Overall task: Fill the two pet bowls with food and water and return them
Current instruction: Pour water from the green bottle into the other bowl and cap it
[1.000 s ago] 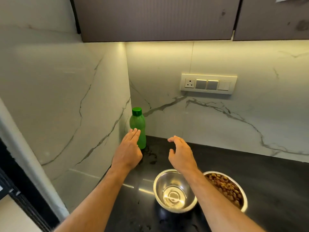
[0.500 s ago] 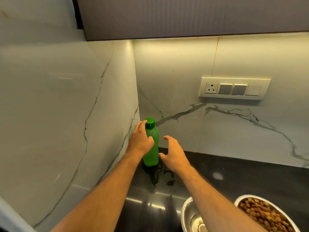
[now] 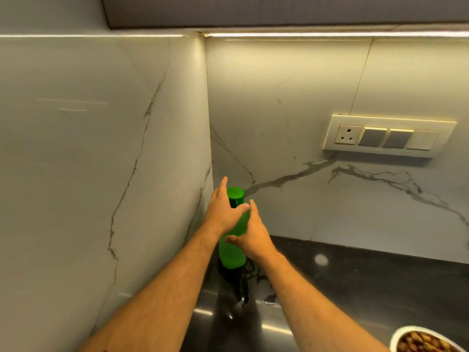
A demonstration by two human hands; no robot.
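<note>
A green plastic bottle (image 3: 231, 255) with a green cap stands upright on the black counter (image 3: 355, 280), in the corner where the two marble walls meet. My left hand (image 3: 223, 212) clasps its neck just under the cap, with the thumb across the front and the fingers behind. My right hand (image 3: 253, 237) holds the bottle's body from the right, its thumb laid over the front. At the bottom right edge a steel bowl of brown kibble (image 3: 426, 339) is partly cut off. The other steel bowl is out of view.
Marble walls close in directly left of and behind the bottle. A switch and socket plate (image 3: 388, 135) is on the back wall at right. A dark cabinet (image 3: 279, 8) hangs overhead. Small wet patches (image 3: 269, 298) lie on the counter in front of the bottle.
Both hands reached forward from above the bowls and closed on the green bottle. The view moved forward and left, so the empty steel bowl dropped out of frame.
</note>
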